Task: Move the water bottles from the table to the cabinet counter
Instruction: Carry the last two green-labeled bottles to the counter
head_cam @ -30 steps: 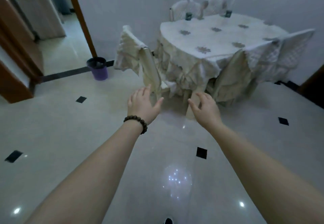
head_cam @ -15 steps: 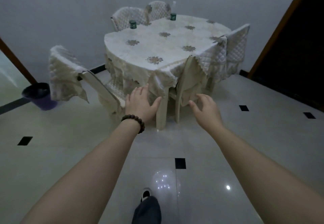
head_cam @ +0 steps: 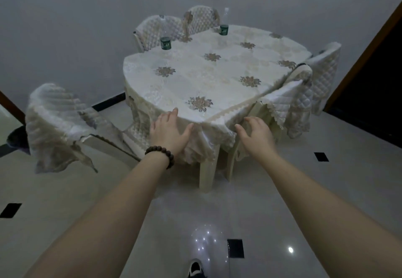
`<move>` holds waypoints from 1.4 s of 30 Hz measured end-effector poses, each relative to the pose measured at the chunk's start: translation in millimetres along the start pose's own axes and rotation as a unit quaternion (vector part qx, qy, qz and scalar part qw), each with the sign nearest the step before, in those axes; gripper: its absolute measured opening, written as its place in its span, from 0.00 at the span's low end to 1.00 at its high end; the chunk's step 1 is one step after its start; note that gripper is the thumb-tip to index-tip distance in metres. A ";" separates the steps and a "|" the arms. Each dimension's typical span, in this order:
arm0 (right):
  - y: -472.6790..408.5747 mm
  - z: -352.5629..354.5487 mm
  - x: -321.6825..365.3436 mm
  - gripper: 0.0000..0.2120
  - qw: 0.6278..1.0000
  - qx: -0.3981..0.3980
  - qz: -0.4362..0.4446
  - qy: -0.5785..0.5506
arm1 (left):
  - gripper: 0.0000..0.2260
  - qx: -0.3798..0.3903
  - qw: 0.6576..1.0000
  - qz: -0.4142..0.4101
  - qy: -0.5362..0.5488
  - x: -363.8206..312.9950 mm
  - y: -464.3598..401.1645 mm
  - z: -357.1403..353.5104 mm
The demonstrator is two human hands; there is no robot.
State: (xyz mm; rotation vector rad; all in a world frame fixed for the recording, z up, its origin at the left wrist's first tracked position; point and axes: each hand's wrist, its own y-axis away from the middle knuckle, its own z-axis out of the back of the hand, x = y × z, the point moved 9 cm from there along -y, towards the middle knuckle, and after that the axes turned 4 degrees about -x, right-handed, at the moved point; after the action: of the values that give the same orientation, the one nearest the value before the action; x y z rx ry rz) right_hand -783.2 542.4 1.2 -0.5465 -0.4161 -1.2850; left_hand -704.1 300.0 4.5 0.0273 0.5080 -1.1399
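At twelve o'clock, two water bottles point(head_cam: 165, 43) stand across the table point(head_cam: 217, 86), so I hold left hand point(head_cam: 168, 134) and right hand point(head_cam: 256, 135) forward, fingers apart, empty, for grabbing.

Bare forearms, dark beaded bracelet point(head_cam: 160, 155) on left wrist, black-and-white shoe point(head_cam: 195, 269)
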 end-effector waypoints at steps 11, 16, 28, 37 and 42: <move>-159.3 -47.5 18.3 0.25 1.000 0.018 0.015 0.011 | 0.31 0.000 1.000 0.009 -0.012 23.2 -149.6 -37.1; -237.1 -77.6 18.4 0.25 0.999 0.032 0.024 0.014 | 0.30 0.006 1.000 0.016 -0.004 28.5 -219.5 -69.7; -442.5 -135.7 24.4 0.25 0.997 0.072 0.035 0.003 | 0.30 0.007 0.999 0.042 -0.024 25.5 -417.4 -120.8; -531.0 -181.0 53.1 0.24 0.995 0.088 0.037 -0.007 | 0.30 -0.015 0.996 0.088 0.002 68.7 -506.2 -129.3; -572.3 -210.7 73.2 0.24 0.996 0.080 0.025 0.000 | 0.31 -0.009 0.994 0.107 0.030 106.4 -564.8 -136.2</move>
State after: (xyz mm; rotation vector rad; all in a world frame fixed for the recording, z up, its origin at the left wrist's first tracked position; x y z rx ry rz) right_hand -1323.6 253.3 -40.2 -0.4184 -0.4981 -1.1917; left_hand -1213.6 3.0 -27.1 0.0981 0.5545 -0.9262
